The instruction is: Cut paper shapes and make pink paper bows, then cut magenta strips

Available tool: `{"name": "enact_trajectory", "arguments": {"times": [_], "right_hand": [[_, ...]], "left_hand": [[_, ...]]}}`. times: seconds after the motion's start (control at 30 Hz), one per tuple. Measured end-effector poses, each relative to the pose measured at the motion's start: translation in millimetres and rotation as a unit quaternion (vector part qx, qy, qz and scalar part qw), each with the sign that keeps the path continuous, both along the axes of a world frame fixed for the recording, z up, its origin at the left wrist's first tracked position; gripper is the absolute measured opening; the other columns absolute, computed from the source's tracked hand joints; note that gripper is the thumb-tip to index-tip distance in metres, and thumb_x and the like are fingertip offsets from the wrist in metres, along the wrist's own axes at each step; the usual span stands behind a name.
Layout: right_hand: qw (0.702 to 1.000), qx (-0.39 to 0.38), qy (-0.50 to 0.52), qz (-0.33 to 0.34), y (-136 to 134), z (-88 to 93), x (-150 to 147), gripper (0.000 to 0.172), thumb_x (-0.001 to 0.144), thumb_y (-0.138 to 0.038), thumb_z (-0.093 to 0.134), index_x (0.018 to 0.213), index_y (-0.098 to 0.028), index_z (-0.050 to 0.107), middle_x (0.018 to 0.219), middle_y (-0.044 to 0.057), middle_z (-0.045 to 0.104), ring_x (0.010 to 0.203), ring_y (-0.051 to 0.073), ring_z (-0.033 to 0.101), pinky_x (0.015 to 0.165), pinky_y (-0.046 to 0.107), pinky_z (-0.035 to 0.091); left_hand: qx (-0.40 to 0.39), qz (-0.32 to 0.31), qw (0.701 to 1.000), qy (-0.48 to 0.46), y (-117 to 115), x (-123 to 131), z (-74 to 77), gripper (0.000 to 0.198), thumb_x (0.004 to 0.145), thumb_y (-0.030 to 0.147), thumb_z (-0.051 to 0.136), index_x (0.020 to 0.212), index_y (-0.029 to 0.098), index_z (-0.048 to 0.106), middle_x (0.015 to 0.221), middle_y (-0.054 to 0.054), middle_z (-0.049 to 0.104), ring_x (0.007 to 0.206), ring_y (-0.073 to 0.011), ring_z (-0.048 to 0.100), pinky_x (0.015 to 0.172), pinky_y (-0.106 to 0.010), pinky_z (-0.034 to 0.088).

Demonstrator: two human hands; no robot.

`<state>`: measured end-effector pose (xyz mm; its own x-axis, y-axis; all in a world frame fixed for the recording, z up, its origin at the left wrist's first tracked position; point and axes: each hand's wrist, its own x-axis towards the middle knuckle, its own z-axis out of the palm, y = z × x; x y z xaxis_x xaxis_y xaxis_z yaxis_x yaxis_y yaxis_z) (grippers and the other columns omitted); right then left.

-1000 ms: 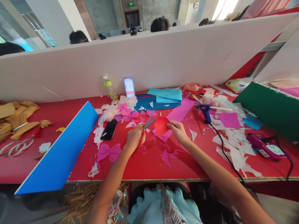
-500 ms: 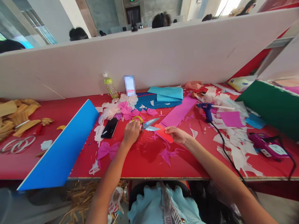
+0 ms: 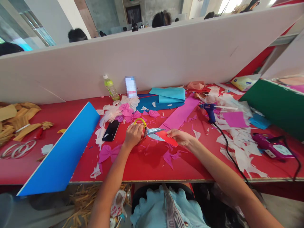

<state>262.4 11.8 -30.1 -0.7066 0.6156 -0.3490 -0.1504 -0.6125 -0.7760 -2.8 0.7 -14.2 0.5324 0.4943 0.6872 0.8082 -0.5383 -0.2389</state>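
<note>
In my left hand [image 3: 133,135] is a pair of scissors [image 3: 154,131] with yellow handles, its blades parted and pointing right. My right hand [image 3: 178,136] pinches a piece of red-orange paper [image 3: 169,139] by its upper right edge. The blades reach the paper's left side; whether it lies between them I cannot tell for sure. Pink paper scraps [image 3: 169,158] lie on the red tabletop just below. Behind the hands stretches a long pink paper strip [image 3: 181,112]. A pink paper bow shape [image 3: 109,153] lies left of my left forearm.
A blue board [image 3: 64,152] leans at the left, near a black phone [image 3: 111,130]. A bottle [image 3: 110,87] stands by the white partition [image 3: 142,60]. On the right are a blue glue gun [image 3: 210,112] with its cord, white scraps [image 3: 242,152], a purple power strip [image 3: 272,146] and a green board [image 3: 277,107].
The scissors' blades have moved slightly right and farther over the red-orange paper, and their gap looks a little narrower. My right hand has barely shifted. The view has tilted slightly.
</note>
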Motion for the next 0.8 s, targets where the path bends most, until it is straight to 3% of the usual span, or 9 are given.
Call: {"name": "enact_trajectory", "arguments": {"times": [0.4, 0.57, 0.8], "right_hand": [[0.999, 0.001, -0.020, 0.042, 0.7, 0.5, 1.9, 0.013, 0.059, -0.018, 0.069, 0.066, -0.010, 0.060, 0.057, 0.001, 0.065, 0.047, 0.009, 0.060, 0.042, 0.014, 0.047], [0.997, -0.002, -0.038, 0.062, 2.6, -3.2, 1.5, 0.011, 0.060, -0.017, 0.067, 0.067, -0.010, 0.061, 0.056, 0.001, 0.065, 0.046, 0.009, 0.060, 0.041, 0.014, 0.046], [0.992, -0.027, -0.048, 0.117, 0.5, -15.3, -9.4, 0.014, 0.062, -0.015, 0.064, 0.074, -0.007, 0.064, 0.062, 0.004, 0.068, 0.050, 0.010, 0.063, 0.046, 0.013, 0.048]], "left_hand": [[0.029, -0.014, 0.999, 0.016, 2.3, -12.0, 8.3, 0.021, 0.083, 0.017, 0.042, 0.098, 0.014, 0.056, 0.088, -0.010, 0.066, 0.083, -0.0206, 0.063, 0.077, -0.035, 0.047], [0.043, -0.039, 0.997, 0.052, 3.6, -26.5, -0.5, 0.022, 0.084, 0.016, 0.041, 0.098, 0.014, 0.058, 0.091, -0.011, 0.067, 0.091, -0.0210, 0.063, 0.081, -0.037, 0.046], [0.032, -0.059, 0.996, 0.059, 7.4, -34.6, -17.7, 0.022, 0.086, 0.019, 0.040, 0.094, 0.016, 0.060, 0.087, -0.009, 0.067, 0.086, -0.0198, 0.064, 0.081, -0.038, 0.047]]}}
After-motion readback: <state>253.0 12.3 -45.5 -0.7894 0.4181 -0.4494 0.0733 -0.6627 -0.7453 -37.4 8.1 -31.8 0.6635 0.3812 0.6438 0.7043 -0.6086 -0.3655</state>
